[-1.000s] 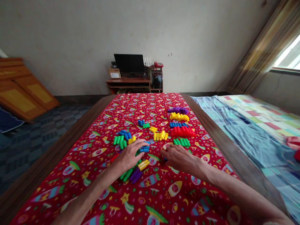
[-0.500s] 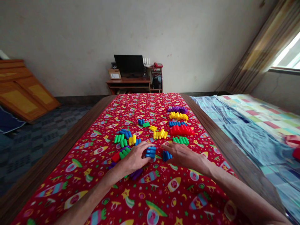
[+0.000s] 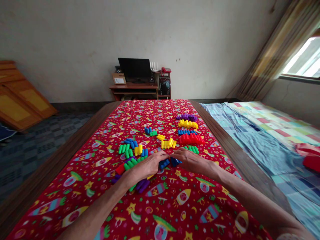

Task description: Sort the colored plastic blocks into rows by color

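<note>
My left hand is closed round a blue block of rounded plastic tubes, just above the tablecloth. Close on the right, my right hand has its fingers bent over a second blue tube block. The fingertips of both hands nearly meet, and part of each blue block is hidden beneath them. Under and beside my left forearm lies a loose heap of tube blocks, among them a green one, a red one and a purple one.
Along the right, rows of purple, yellow, red and green blocks lie one behind another. A yellow group sits mid-table. The red patterned cloth covers the table, its wooden edge showing. A bed stands right.
My hands have come together, the left moving right with its blue block toward the one under my right hand. The view has shifted slightly.
</note>
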Demonstrator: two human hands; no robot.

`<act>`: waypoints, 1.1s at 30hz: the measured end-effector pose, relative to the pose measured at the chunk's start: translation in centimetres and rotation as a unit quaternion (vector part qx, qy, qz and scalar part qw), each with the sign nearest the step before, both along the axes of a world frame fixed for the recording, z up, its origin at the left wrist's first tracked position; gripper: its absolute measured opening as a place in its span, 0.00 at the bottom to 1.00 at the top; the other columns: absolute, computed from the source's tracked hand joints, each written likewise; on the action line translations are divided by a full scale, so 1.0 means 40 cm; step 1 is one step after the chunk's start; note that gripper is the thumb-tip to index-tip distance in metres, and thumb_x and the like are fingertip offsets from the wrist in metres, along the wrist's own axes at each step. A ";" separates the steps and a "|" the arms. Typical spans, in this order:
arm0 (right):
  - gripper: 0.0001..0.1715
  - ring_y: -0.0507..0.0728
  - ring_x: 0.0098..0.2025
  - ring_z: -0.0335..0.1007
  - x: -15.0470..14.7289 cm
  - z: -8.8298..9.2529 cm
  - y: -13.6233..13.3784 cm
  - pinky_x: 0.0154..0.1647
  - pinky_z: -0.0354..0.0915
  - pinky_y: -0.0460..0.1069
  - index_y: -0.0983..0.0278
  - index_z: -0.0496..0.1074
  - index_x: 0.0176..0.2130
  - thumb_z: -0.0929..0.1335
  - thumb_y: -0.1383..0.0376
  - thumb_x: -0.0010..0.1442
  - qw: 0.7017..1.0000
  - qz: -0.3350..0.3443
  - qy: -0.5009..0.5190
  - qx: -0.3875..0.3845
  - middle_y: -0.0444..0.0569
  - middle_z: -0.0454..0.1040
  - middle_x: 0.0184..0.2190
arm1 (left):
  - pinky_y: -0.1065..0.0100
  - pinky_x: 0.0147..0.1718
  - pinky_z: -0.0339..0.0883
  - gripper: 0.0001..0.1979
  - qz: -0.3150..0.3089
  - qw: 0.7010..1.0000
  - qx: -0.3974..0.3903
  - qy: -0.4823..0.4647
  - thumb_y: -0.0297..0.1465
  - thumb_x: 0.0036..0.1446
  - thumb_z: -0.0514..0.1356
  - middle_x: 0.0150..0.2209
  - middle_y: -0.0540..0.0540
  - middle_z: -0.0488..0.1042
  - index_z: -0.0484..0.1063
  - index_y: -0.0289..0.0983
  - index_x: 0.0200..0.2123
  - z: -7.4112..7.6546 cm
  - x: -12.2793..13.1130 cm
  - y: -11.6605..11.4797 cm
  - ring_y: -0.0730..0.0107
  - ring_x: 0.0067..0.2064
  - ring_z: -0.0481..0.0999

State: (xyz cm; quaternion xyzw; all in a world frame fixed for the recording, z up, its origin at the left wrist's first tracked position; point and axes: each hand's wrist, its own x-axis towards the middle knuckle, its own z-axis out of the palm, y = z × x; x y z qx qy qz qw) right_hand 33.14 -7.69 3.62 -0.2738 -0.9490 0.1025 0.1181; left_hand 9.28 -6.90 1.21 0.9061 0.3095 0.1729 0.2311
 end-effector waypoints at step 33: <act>0.07 0.55 0.41 0.72 -0.036 0.081 0.043 0.43 0.68 0.49 0.66 0.73 0.42 0.68 0.70 0.61 0.999 0.035 -0.029 -0.002 0.50 0.77 0.39 | 0.61 0.52 0.70 0.15 0.148 0.985 0.085 -0.010 0.32 0.67 0.50 0.50 0.42 0.77 0.72 0.38 0.51 0.021 -0.028 -0.035 0.61 0.52 0.76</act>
